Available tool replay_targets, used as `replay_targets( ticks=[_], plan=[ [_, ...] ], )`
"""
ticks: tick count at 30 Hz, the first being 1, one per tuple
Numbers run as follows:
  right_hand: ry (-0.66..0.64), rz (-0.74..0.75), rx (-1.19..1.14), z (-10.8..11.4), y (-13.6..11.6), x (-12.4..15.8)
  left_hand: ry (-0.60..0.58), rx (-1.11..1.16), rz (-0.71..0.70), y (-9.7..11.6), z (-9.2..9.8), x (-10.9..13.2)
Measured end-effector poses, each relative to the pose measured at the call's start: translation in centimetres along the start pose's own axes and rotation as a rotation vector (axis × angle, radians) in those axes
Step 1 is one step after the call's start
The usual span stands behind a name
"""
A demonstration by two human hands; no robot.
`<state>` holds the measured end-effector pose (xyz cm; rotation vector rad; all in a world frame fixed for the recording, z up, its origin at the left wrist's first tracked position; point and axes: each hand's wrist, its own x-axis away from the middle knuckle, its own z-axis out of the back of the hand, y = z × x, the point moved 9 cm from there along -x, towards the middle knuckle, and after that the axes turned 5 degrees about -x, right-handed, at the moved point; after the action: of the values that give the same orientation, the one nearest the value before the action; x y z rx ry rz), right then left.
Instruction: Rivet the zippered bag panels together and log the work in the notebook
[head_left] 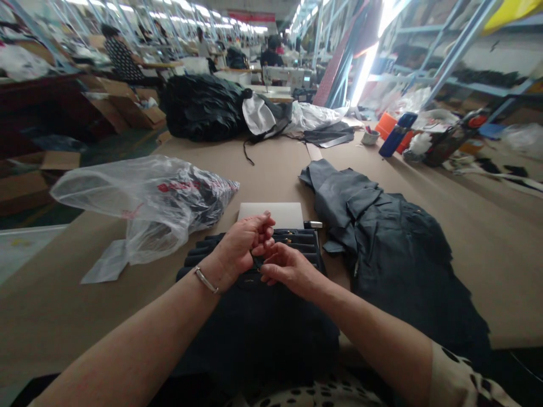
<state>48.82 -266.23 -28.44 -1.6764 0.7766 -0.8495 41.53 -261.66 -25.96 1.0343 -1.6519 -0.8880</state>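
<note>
My left hand [248,240], with a bracelet [206,280] at the wrist, is closed with its fingers curled. My right hand [291,270] pinches beside it, lower and to the right. Between the fingertips of both hands shows a small dark strip [257,261]; its ends are hidden by the fingers. Under the hands lies a dark fabric piece [271,316] with a small label, reaching toward my body. Just beyond it, overlapping dark pieces [302,247] lie in rows with small gold-coloured metal parts. Behind these is a pale rectangular board [275,212], with a small black-and-silver object [313,225] at its right.
A clear plastic bag [156,209] with dark contents lies left on the table [271,164]. Dark grey fabric [394,249] is heaped at right. Farther back are a large black bundle [203,107], a blue bottle [397,134] and a small cup [370,137]. People sit at sewing machines beyond.
</note>
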Motion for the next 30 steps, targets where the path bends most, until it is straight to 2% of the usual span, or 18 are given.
replay_targets(
  ticks=[4, 8, 12, 15, 22, 30],
  plan=[
    [0.036, -0.146, -0.367, -1.0, 2.1, -0.1, 0.046, 0.114, -0.006, -0.1, 0.1, 0.2],
    [0.045, -0.16, -0.501, -1.0, 2.6, 0.1, 0.103, 0.147, -0.007, 0.0, 0.9, 0.2],
    [0.061, -0.189, -0.4, 0.1, 2.7, 0.8, 0.145, 0.092, -0.038, 0.4, 2.4, 0.1],
    [0.086, -0.183, -0.326, 1.4, 1.9, 1.2, 0.095, -0.047, -0.045, 0.1, 2.7, 0.4],
    [0.094, -0.159, -0.109, 3.4, 0.3, 1.5, -0.187, -0.444, 0.069, -3.7, 0.3, 2.0],
    [0.105, -0.097, 0.13, 5.5, -0.7, 1.6, -0.263, -0.697, 0.033, -3.9, -1.1, 1.9]
  ],
)
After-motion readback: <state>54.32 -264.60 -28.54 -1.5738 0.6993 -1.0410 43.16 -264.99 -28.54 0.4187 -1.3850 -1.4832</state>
